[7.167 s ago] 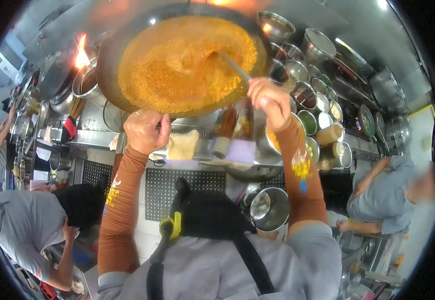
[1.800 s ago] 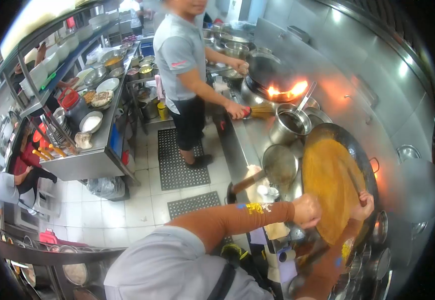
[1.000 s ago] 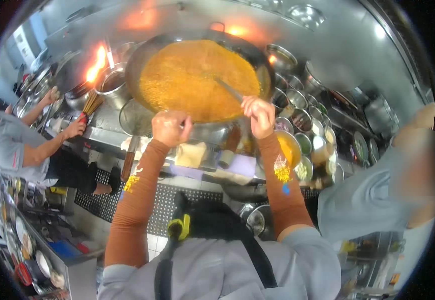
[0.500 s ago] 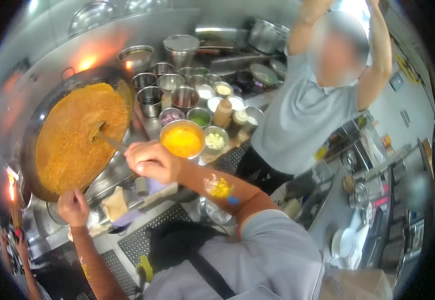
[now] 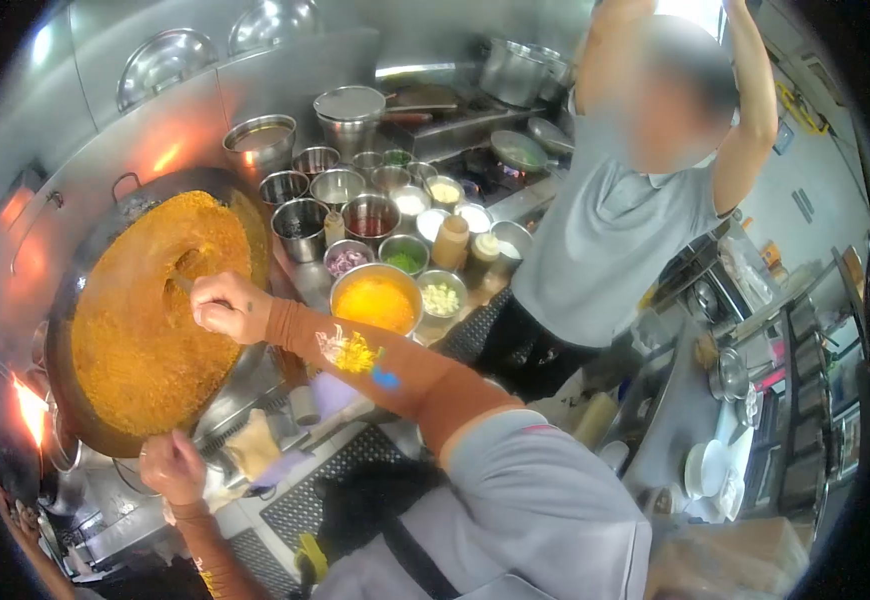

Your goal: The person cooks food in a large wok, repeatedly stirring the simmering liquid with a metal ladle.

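A large dark wok point(image 5: 73, 390) holds a wide heap of crumbly orange food point(image 5: 145, 330). My right hand point(image 5: 233, 306) reaches over it, closed around the handle of a long-handled stirring utensil point(image 5: 185, 285). The utensil's head is partly sunk in the food, which hides its exact shape. At the wok's near edge my left hand point(image 5: 173, 467) is closed; what lies inside its fingers is hidden. Just right of my right forearm stands a metal bowl of yellow liquid point(image 5: 377, 305), probably beaten egg.
Several metal containers of ingredients stand behind, including chopped green stuff point(image 5: 403, 255), purple pieces point(image 5: 348, 260) and pale pieces point(image 5: 441, 299). Flames point(image 5: 30, 410) burn left of the wok. A person in a grey shirt point(image 5: 605, 240) stands opposite with raised arms.
My right hand has moved left and farther over the wok with the utensil, leaving a hollow in the food. My left hand stays by the wok's edge. The view has shifted slightly.
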`<state>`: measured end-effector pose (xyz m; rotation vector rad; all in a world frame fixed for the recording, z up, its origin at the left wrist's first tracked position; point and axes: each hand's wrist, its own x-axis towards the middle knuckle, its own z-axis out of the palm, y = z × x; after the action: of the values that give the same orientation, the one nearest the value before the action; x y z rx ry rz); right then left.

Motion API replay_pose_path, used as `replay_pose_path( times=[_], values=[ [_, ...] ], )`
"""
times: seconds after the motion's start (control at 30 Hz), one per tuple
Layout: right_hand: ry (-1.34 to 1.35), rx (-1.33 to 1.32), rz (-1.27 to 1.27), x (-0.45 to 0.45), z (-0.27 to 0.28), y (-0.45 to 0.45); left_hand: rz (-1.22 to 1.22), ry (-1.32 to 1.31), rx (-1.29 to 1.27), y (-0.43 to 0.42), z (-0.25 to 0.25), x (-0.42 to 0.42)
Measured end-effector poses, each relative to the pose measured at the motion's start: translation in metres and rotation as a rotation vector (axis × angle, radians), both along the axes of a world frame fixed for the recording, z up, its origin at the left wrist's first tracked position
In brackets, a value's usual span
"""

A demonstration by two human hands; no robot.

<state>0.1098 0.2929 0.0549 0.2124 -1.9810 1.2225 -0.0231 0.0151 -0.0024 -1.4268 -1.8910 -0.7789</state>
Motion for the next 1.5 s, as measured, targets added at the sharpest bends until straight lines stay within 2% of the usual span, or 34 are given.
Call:
replay_pose_path(
  times=[0.17,0.27,0.37,0.53,0.67,0.77,0.87,0.97,1.0,1.03,1.07,1.13,1.23,1.5],
  values=[
    [0.056,0.096,-0.053,-0.051,-0.001,0.01,-0.033,0.013,-0.023,-0.001,-0.002,-0.003],
    [0.034,-0.053,-0.04,-0.07,0.009,0.002,-0.05,0.021,-0.012,0.0,0.002,-0.002],
    [0.126,0.005,-0.066,-0.105,-0.016,0.011,-0.044,0.052,0.005,0.001,0.002,-0.002],
    [0.206,-0.053,-0.164,-0.138,-0.006,0.001,-0.064,0.055,0.014,0.0,0.006,0.001],
    [0.195,-0.141,-0.212,-0.147,-0.008,-0.005,-0.072,0.026,0.026,-0.001,0.003,0.005],
    [0.206,-0.082,-0.234,-0.144,-0.019,-0.008,-0.05,0.051,0.016,-0.002,0.001,0.001],
    [0.221,-0.193,-0.152,-0.124,-0.019,-0.019,-0.081,0.057,0.033,-0.001,0.004,0.003],
    [0.409,-0.301,-0.272,-0.152,-0.089,-0.014,-0.042,0.05,0.022,-0.003,0.004,0.004],
    [0.365,-0.1,-0.277,-0.105,-0.056,-0.024,-0.048,0.025,0.021,-0.005,0.0,0.002],
    [0.282,-0.328,-0.073,-0.097,-0.058,-0.021,-0.05,0.006,0.029,-0.004,0.0,0.001],
    [0.177,-0.307,0.005,-0.076,-0.046,-0.02,-0.046,-0.006,0.038,-0.003,0.008,0.005],
    [0.216,-0.129,0.003,-0.054,-0.04,-0.015,0.004,0.021,0.044,-0.001,0.012,0.01],
    [0.176,-0.271,0.006,-0.018,-0.025,-0.036,0.01,-0.021,0.05,-0.001,0.016,0.014],
    [0.17,-0.292,0.066,0.061,-0.02,-0.047,0.034,-0.056,0.064,-0.001,0.014,0.018]
  ],
)
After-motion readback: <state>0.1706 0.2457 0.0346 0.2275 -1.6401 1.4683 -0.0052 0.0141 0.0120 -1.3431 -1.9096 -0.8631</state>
